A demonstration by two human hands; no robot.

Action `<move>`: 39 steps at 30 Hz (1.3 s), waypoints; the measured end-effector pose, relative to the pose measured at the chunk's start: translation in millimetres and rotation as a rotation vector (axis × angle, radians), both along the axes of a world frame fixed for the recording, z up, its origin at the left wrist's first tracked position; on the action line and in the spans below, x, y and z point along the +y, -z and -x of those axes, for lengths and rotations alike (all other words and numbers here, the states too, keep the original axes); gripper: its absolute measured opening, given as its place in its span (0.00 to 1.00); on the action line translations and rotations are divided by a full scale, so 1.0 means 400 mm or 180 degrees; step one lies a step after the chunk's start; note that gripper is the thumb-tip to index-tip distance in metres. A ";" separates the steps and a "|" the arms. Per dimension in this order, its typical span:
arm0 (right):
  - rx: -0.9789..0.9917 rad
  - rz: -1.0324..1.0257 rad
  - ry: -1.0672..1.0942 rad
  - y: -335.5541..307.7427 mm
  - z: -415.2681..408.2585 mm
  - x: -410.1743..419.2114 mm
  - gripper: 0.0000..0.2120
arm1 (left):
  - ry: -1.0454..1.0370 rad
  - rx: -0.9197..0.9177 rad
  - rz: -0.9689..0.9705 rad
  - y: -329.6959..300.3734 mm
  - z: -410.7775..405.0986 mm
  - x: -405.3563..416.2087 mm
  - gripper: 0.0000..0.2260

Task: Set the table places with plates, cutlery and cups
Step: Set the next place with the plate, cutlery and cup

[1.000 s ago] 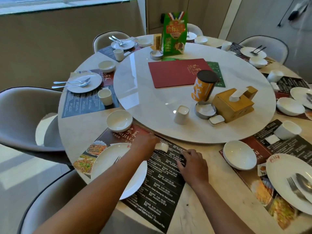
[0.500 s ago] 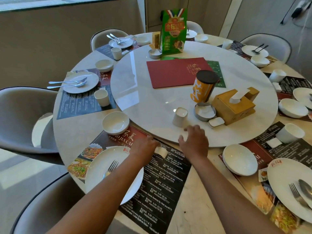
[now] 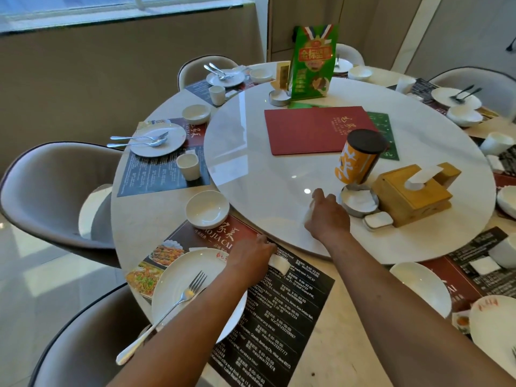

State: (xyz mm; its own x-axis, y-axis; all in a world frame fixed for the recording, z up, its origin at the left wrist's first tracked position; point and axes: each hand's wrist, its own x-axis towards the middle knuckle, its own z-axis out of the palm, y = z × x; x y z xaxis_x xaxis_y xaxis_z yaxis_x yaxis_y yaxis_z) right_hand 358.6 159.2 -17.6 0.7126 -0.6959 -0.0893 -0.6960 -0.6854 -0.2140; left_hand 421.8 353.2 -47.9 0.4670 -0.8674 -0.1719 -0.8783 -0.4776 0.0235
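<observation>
Your right hand (image 3: 327,216) wraps around the small white cup (image 3: 308,215) on the round turning top (image 3: 268,174). Your left hand (image 3: 252,256) pinches a little white packet (image 3: 279,264) on the placemat (image 3: 282,311), beside the plate (image 3: 178,277).

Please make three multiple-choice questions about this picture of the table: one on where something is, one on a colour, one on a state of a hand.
1. Where does the fork of the nearest place lie?
A. in the bowl
B. on the plate
C. on the turntable

2. What colour is the large menu cover on the turntable?
A. red
B. blue
C. white

3. What is the right hand doing?
A. resting flat on the placemat
B. holding a spoon
C. closing on the white cup

Answers: 1 B, its tines rest on the white plate; 2 A, the cover is dark red; 3 C, the fingers wrap the white cup.
</observation>
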 end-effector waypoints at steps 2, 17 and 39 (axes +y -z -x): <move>0.0030 -0.0099 0.0083 -0.016 0.013 0.002 0.34 | -0.0033 -0.0009 0.0036 0.001 0.007 0.003 0.22; -0.1910 -0.1830 0.1420 0.037 0.290 0.225 0.25 | -0.0414 0.0041 0.0150 0.027 0.128 0.108 0.26; -0.1441 -0.1605 0.0613 0.079 0.317 0.264 0.32 | -0.0148 0.0097 -0.0033 0.023 0.154 0.115 0.21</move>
